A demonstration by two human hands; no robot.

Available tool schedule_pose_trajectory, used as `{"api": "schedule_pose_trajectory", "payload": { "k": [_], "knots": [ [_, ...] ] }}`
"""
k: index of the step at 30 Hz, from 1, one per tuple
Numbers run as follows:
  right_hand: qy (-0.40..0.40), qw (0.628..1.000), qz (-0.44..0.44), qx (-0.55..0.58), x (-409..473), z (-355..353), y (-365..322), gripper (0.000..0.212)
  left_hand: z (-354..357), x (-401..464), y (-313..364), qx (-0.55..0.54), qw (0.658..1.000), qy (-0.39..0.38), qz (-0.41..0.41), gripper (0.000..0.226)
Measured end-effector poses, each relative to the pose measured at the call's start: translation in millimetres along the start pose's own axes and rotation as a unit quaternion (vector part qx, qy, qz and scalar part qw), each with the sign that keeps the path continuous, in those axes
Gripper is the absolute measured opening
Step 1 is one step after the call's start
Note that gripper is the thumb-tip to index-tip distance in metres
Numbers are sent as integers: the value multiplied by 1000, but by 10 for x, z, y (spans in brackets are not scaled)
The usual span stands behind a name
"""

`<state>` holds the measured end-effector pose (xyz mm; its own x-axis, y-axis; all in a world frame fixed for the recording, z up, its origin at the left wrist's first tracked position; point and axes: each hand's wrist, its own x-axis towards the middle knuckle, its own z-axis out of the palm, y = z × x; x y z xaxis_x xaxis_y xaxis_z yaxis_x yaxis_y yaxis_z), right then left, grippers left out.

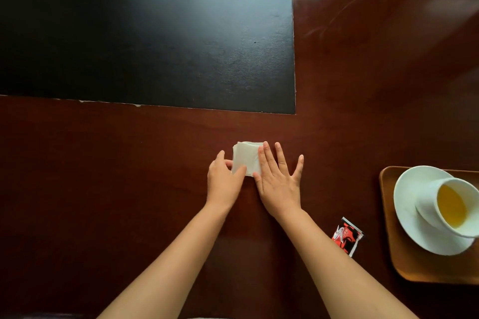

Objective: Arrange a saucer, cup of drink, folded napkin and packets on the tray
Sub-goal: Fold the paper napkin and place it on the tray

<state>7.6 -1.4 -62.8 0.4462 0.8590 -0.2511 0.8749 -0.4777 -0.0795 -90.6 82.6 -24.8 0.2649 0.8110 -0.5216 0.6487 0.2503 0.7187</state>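
A white folded napkin [245,156] lies on the dark wooden table [129,176] near the middle. My left hand [224,181] pinches its left edge between thumb and fingers. My right hand [278,181] lies flat with fingers spread, its index and middle fingers pressing the napkin's right side. At the right edge, a wooden tray [404,264] holds a white saucer [409,197] with a white cup [430,204] of yellow drink on it. A red, black and white packet [347,237] lies on the table just left of the tray.
A large black mat [145,33] covers the far left part of the table. Bare wood stretches to the right of it and behind the tray.
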Motion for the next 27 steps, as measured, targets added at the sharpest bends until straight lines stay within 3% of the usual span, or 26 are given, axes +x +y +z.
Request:
{"api": "schedule_pose_trajectory", "payload": {
  "k": [3, 6, 9, 17, 22, 25, 27],
  "knots": [
    [7, 1000, -4, 9, -45, 3, 13, 57, -42, 60, -6, -18, 1000, 2, -20, 55],
    [7, 1000, -15, 11, -102, -1, 32, 58, -77, 76, -25, 13, 1000, 17, 14, 24],
    [5, 1000, -19, 20, -147, -3, 53, 58, -93, 83, -34, 25, 999, 6, 31, 10],
    [-8, 999, -31, 10, -202, 9, 141, 59, -96, 31, -112, 17, 1000, 2, -13, 12],
    [0, 1000, 11, -6, -274, -72, 323, 58, -134, -127, -58, -37, 999, 21, -24, 13],
    [31, 988, 36, 147, -302, -241, 396, 55, -198, -251, 40, -91, 996, 14, -12, 11],
    [15, 925, 75, 373, -310, -460, 383, 47, -230, -371, 127, -120, 993, -20, -9, 9]
  ]
}}
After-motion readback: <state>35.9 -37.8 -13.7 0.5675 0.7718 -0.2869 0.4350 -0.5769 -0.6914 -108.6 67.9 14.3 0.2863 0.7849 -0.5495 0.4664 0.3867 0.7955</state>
